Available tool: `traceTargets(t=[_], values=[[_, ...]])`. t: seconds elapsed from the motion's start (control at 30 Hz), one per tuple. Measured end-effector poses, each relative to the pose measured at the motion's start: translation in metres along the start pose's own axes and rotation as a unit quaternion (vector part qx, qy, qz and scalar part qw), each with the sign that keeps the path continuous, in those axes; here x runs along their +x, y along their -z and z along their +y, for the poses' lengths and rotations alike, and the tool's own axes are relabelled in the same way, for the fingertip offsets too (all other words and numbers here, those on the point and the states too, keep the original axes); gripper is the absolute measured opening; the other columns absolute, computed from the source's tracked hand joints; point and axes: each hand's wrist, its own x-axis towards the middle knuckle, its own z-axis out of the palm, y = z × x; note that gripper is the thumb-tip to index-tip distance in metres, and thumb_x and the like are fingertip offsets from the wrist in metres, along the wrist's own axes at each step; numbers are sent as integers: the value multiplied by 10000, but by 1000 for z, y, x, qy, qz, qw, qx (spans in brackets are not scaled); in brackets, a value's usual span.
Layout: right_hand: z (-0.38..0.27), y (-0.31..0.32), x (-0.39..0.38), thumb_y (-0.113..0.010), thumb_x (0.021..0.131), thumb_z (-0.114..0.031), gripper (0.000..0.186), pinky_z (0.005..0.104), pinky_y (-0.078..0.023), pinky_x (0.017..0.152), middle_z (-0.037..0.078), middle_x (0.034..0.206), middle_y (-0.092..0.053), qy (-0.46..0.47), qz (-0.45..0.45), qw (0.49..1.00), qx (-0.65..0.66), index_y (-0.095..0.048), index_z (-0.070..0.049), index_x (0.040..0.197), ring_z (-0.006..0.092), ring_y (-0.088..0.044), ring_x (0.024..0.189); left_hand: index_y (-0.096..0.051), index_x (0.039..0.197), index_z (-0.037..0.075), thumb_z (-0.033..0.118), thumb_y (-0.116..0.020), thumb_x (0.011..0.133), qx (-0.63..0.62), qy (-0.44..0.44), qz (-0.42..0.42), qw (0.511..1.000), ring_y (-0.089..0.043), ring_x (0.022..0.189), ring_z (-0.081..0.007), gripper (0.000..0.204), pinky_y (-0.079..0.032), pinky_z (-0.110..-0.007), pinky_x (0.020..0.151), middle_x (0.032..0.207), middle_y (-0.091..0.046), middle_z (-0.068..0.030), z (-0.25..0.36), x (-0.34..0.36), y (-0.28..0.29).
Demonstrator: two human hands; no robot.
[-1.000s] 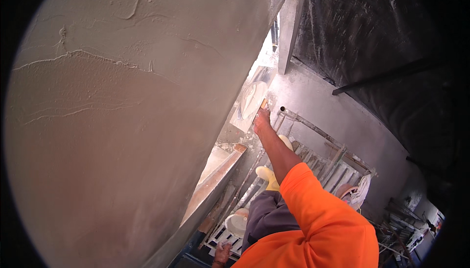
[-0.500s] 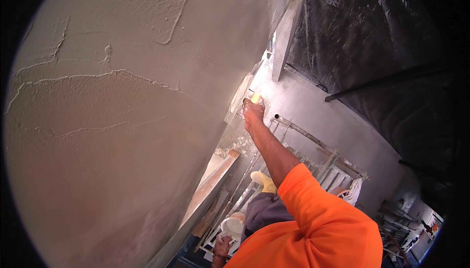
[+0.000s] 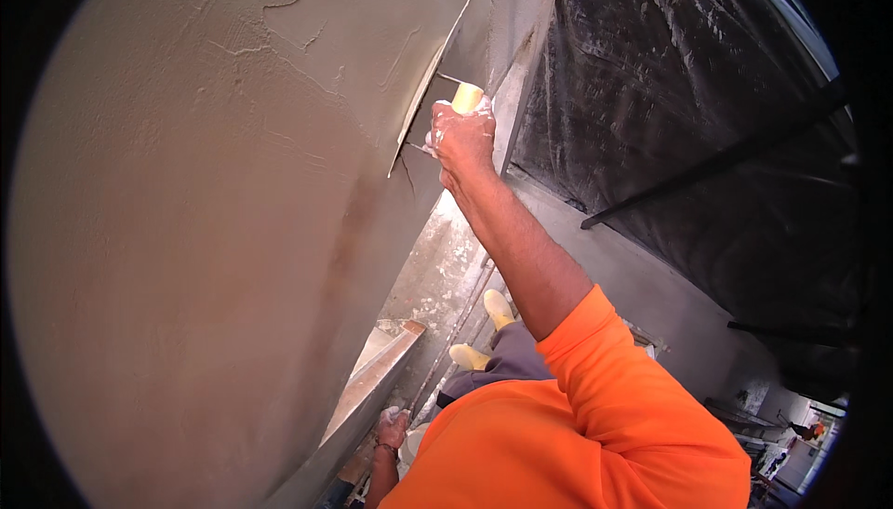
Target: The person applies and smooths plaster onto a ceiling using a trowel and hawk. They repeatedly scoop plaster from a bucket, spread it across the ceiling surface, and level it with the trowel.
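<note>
My right hand [image 3: 465, 137], spotted with wet plaster, is closed round the yellow handle of a plastering trowel [image 3: 420, 100]. The trowel's long thin blade is seen nearly edge-on, against the plastered wall [image 3: 233, 258]. Smooth beige plaster covers most of this wall, with raised ridges and rough streaks higher up. Low down, beside the wall's lower edge, my left hand [image 3: 392, 427] hangs with whitish fingers curled together; whatever they hold cannot be made out. A dark band circles that wrist.
Dark plastic sheeting [image 3: 688, 90] hangs at the right, crossed by a slanting dark bar [image 3: 716, 169]. A plaster-splashed wooden board [image 3: 377, 374] juts out below the wall. My yellow boots [image 3: 468, 356] stand on narrow planks. A pale bucket [image 3: 412, 441] is partly hidden by my shirt.
My right hand has brought the trowel up and to the left, from the wall's edge onto its face. My left hand has shifted left and slightly up. The view has moved too.
</note>
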Motion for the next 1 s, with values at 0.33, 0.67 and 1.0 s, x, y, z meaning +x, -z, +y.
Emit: traceTargets(t=[0.33, 0.67, 1.0], values=[[-119, 45, 16, -582, 1030, -267, 388, 435, -626, 871, 136, 1180, -710, -129, -211, 969, 24, -579, -21, 1331, 260, -731, 1005, -534, 1311, 8, 368, -717, 941, 4, -13, 6, 1000, -627, 984, -176, 548, -523, -330, 886, 1116, -663, -116, 5, 10, 8], [83, 275, 123, -686, 944, -133, 262, 395, -610, 807, 83, 1034, -700, -168, 77, 983, 2, -614, -38, 1177, 244, -713, 916, -513, 1328, 36, 295, -714, 941, 17, 86, -5, 996, -649, 789, -146, 507, -522, -288, 593, 1035, -689, -80, -6, -64, 5], [160, 248, 209, -728, 818, -88, 165, 353, -448, 490, 1, 744, -583, -153, 262, 911, -281, -569, -105, 859, 135, -540, 547, -481, 1362, 51, 332, -694, 957, -27, 141, 23, 989, -674, 968, -203, 536, -571, -352, 715, 1151, -674, -96, 38, -93, -29]])
